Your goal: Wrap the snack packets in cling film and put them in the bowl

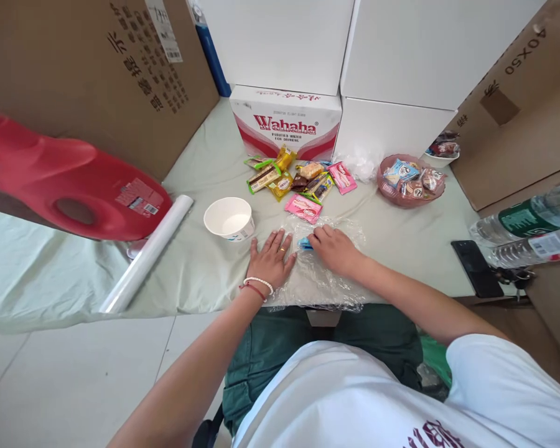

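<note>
My left hand (269, 261) lies flat with its fingers stretched out, at the left edge of a thin clear plastic sheet (317, 280) spread on the tablecloth. My right hand (335, 249) rests on that sheet, its fingers curled and closed on a small blue item (304, 244), most likely a wrapped snack. The fingers cover part of it. Just beyond my left hand stands a white paper bowl (229, 219). A pink snack packet (303, 208) lies beyond the plastic, near a second pink packet (342, 178) and several other wrapped snacks (280, 185).
Left are a roll of plastic film (147, 255) and a red jug (70, 180). A pink bowl of snacks (408, 196) stands to the right, with crumpled plastic (361, 165) beside it. Farther right are a phone (476, 269) and bottles (532, 218). White boxes (284, 121) line the back.
</note>
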{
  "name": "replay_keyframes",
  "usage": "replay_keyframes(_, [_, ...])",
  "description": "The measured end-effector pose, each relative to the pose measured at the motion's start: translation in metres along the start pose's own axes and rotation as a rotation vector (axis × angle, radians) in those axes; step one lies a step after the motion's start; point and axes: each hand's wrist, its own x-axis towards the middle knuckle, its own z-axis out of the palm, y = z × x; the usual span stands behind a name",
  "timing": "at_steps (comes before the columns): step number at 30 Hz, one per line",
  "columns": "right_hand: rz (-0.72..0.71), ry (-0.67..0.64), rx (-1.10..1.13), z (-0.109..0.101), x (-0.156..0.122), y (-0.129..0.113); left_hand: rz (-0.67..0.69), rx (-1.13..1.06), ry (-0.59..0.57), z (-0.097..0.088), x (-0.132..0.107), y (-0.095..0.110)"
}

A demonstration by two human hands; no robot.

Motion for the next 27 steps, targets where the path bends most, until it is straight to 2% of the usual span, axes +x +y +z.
replay_keyframes(3, [-0.008, -0.038, 0.016, 0.013, -0.008, -0.007, -0.005, 0.003, 0.000, -0.001, -0.002, 0.002])
replay_keyframes(7, [-0.084, -0.053, 0.271, 0.010, -0.013, 0.008, -0.005, 0.002, -0.004, -0.002, -0.003, 0.003])
replay_keyframes(9, [-0.047, -0.024, 0.339, 0.008, -0.011, 0.012, -0.009, 0.000, -0.001, -0.002, -0.003, 0.003])
replay_keyframes(13, [0.088, -0.039, 0.282, 0.017, -0.006, 0.005, -0.019, 0.004, 0.000, -0.001, -0.002, 0.002])
replay_keyframes(17, [0.113, -0.044, 0.220, 0.027, -0.006, -0.005, -0.011, 0.015, -0.002, 0.000, -0.002, 0.003])
replay_keyframes(21, [0.099, -0.029, 0.270, 0.029, -0.010, -0.002, -0.020, 0.007, -0.028, -0.004, -0.002, 0.001])
replay_keyframes(24, [0.059, 0.062, 0.389, 0.029, -0.028, 0.005, -0.037, -0.053, -0.055, -0.005, -0.001, -0.005])
replay_keyframes(27, [0.008, 0.160, 0.469, 0.032, -0.065, 0.001, -0.053, -0.133, -0.047, -0.004, 0.000, -0.015])
